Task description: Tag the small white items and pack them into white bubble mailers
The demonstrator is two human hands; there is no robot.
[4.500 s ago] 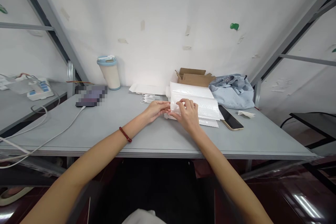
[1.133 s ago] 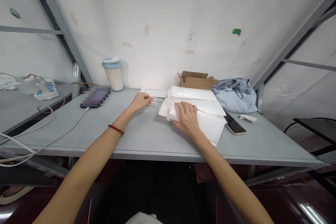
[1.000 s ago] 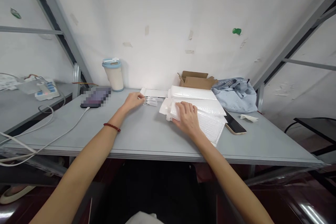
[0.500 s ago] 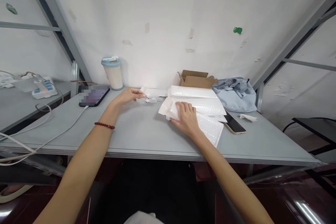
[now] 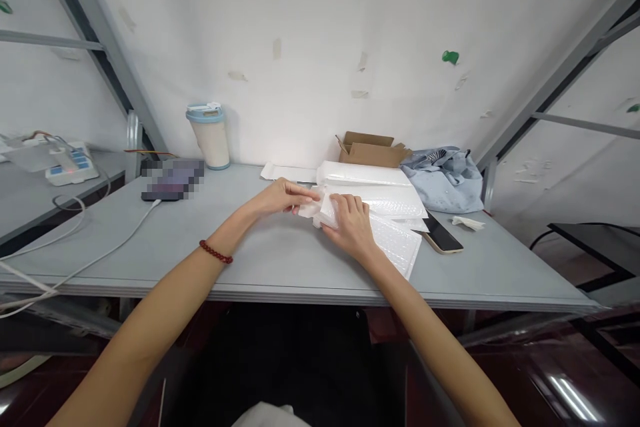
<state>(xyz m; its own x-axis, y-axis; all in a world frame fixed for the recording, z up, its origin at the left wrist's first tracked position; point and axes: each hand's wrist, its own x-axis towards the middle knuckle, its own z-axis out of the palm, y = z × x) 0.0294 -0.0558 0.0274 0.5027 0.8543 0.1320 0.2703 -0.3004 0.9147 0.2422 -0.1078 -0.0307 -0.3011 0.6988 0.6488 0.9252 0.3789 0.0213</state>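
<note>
My right hand [image 5: 351,225] grips the open end of a white bubble mailer [image 5: 397,243] that lies slanted on the desk, thumb beneath and fingers on top. At that mouth, the fingertips of my left hand [image 5: 287,198] are pinched together, almost touching the right fingers. What they pinch is mostly hidden; it appears to be the small white corded item seen under this hand earlier. The mailer's pale flap [image 5: 309,208] shows just below the left fingertips. More white bubble mailers [image 5: 367,175] lie stacked behind my right hand.
A flat white strip [image 5: 285,173] lies near the wall. Behind the mailers stand an open cardboard box [image 5: 375,152] and a light-blue cloth bag [image 5: 443,180]. A phone [image 5: 444,233] and crumpled tissue [image 5: 467,222] lie right. Left are a lidded cup [image 5: 210,137] and a charging phone [image 5: 173,180].
My left hand has moved right, from beside the flat strip to the mailer's mouth. The small white corded item has left its former spot. My right hand keeps its hold.
</note>
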